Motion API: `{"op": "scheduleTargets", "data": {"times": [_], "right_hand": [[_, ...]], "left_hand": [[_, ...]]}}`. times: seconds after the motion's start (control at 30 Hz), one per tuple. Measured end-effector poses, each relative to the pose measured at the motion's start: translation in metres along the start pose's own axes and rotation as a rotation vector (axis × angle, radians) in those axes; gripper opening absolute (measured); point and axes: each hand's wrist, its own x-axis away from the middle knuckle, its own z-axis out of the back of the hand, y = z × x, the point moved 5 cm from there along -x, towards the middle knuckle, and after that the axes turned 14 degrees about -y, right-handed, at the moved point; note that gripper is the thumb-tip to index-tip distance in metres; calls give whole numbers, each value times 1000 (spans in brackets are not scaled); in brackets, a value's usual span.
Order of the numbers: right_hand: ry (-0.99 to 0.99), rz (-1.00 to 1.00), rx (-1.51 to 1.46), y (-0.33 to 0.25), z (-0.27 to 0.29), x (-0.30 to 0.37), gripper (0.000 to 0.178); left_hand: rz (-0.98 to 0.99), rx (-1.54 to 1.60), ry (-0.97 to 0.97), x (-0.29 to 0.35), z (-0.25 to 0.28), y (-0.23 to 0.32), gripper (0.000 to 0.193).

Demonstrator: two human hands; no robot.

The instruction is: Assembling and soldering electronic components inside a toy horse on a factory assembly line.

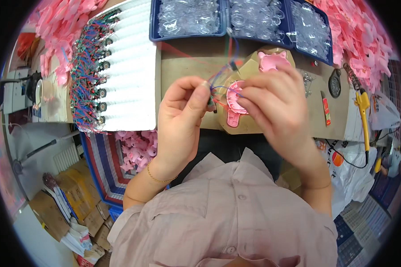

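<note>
pinching wires (220,86) in left hand (182,116) and right hand (280,107), blue trays (189,36) of clear parts (188,17) beyond

The pink shell (234,106) is smooth plastic, the clear parts (189,18) glossy plastic, the shirt (223,218) matt, wrinkled cloth.

You are facing a loaded worktop (178,63)
Three bins (187,37) are lining its far edge; a tray (136,84) of wired parts (88,84) is lying on your left; two shells (268,62) are resting on a holder (249,126) before you; a corded tool (363,107) is sitting far right.
</note>
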Motion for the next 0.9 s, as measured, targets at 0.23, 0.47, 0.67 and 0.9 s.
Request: {"op": "scheduleTargets", "data": {"times": [0.23, 0.47, 0.67, 0.9], "right_hand": [[-83, -147, -108, -7, -17, 15, 14], [79, -371, -838, 8, -5, 8, 12], [198, -158, -614, -7, -13, 11, 11], [94, -484, -1478, 12, -31, 9, 15]], "left_hand": [[108, 312, -40, -1, -7, -8, 14], [-91, -281, -78, 4, -24, 0, 15], [-139, -251, -38, 1, -25, 2, 16], [-285, -674, -140, 6, -24, 4, 16]]}}
